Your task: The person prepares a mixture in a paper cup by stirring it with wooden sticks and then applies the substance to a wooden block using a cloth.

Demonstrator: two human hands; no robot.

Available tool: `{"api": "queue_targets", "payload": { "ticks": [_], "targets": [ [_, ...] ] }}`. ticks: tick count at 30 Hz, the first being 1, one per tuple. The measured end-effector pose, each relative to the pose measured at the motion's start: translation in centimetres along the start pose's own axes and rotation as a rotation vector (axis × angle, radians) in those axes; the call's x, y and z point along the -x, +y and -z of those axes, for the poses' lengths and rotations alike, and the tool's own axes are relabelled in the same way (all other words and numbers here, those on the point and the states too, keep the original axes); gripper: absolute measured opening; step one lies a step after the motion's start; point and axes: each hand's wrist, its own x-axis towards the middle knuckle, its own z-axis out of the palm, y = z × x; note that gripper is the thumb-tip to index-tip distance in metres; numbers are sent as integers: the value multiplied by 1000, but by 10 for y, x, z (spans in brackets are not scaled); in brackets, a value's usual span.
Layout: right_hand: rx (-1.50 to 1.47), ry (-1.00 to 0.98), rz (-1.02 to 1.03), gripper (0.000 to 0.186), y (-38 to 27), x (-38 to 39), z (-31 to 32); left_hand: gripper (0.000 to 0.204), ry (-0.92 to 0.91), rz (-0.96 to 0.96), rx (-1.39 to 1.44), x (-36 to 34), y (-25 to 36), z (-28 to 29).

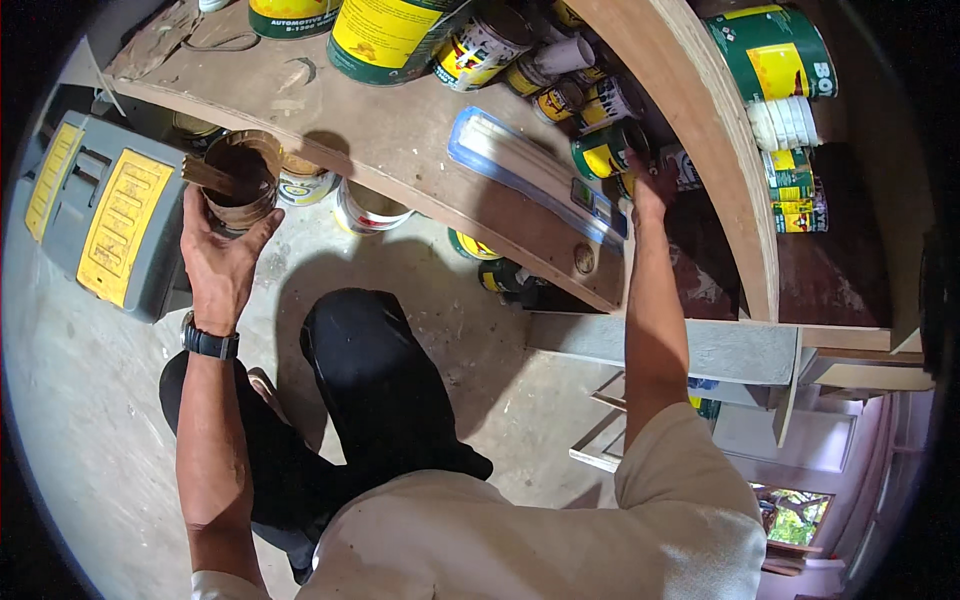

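My left hand is wrapped round a brown-stained open can, holding it above the floor at the bench's front edge. A flat wooden stick slants out over the can's rim, its lower end inside. Reaching onto the bench at the right, my right hand has its fingers at the side of a small green and yellow paint can. Part of its grip is hidden by shadow and by the cans. Just left of this hand lies a long blue-edged tray or box with a small dark item on it.
Several paint tins stand along the back of the wooden bench. A curved plywood panel rises right of my right hand, with more tins beyond it. A grey and yellow toolbox stands at left. White buckets are under the bench edge.
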Motion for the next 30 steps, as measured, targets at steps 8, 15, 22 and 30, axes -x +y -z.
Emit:
{"api": "queue_targets", "payload": {
  "ticks": [8,15,22,30],
  "targets": [
    [-322,52,64,106,38,-22,-56,68,-22,-24,-12,4,-1,-14],
    [-309,158,34,101,49,-29,-59,76,-59,-30,37,10,-3,-26],
    [-742,85,99,93,-42,-11,-22,78,-61,-39,-66,11,-5,-23],
    [-702,-88,280,95,-150,35,1,74,-50,-44,107,8,-10,-22]
  ]
}}
